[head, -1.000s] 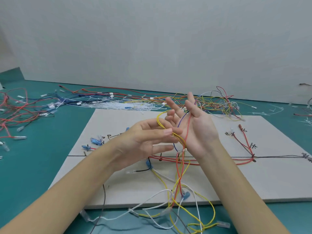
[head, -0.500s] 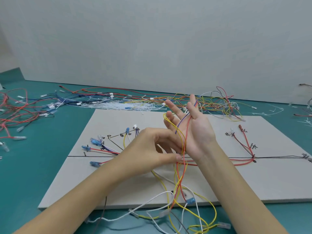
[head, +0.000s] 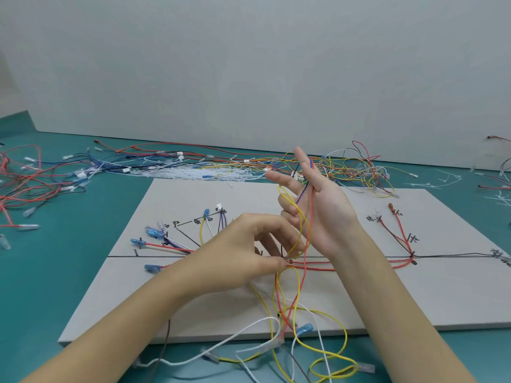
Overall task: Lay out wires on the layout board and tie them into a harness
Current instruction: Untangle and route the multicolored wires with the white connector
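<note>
Head view: we held a bunch of wires (head: 297, 275) above the board (head: 414, 294).
Our right hand (head: 320, 214) was raised palm-up with its fingers (head: 302, 161) spread, and yellow, red and blue wires ran between them and down across the palm. Our left hand (head: 243, 252) pinched those wires with fingers pressed together just below the right palm. From there the wires hung onto the board's near edge and the green table (head: 55, 286). More wires lay along lines drawn on the board, and a loose tangle (head: 193, 164) sat beyond its far edge.
</note>
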`<state>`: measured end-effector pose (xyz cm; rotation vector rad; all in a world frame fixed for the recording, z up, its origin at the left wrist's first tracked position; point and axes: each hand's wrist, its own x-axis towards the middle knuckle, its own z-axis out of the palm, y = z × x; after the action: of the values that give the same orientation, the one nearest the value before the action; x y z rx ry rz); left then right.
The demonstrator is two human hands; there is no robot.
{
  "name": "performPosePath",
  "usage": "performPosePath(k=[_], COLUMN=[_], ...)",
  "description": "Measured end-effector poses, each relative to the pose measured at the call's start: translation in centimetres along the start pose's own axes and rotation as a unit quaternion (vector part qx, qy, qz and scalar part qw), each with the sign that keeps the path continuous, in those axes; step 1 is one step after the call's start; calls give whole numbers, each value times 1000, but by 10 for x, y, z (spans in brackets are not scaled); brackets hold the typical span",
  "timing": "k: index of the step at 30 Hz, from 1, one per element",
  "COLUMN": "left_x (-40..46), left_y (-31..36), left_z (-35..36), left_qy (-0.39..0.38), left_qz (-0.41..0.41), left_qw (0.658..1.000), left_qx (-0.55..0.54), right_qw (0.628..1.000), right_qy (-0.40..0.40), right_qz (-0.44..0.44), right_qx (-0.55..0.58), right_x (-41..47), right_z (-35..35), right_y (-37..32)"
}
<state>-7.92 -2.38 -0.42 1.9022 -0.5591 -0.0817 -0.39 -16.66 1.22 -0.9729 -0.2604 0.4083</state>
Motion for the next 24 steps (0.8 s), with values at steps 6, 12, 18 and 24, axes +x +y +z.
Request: performPosePath(k=[6, 12, 18, 24], left_x=[-2, -2, -3, -5], left_y=[6, 9, 10, 13], left_z=[-4, -6, -5, -10], left_qy=[-24, -9, 9, -26], left_qz=[-14, -18, -42, -48], left_qw=[997, 995, 993, 989], left_qx=[-71, -102, -109, -134], right_qw=[999, 998, 991, 990], right_qy=[20, 37, 36, 27], right_qz=[10, 17, 48, 54], right_qx=[-50, -55, -117, -129], right_x=[1, 1, 0, -2], right_z=[-3, -5, -6, -7], right_y=[-1, -4, -7, -10])
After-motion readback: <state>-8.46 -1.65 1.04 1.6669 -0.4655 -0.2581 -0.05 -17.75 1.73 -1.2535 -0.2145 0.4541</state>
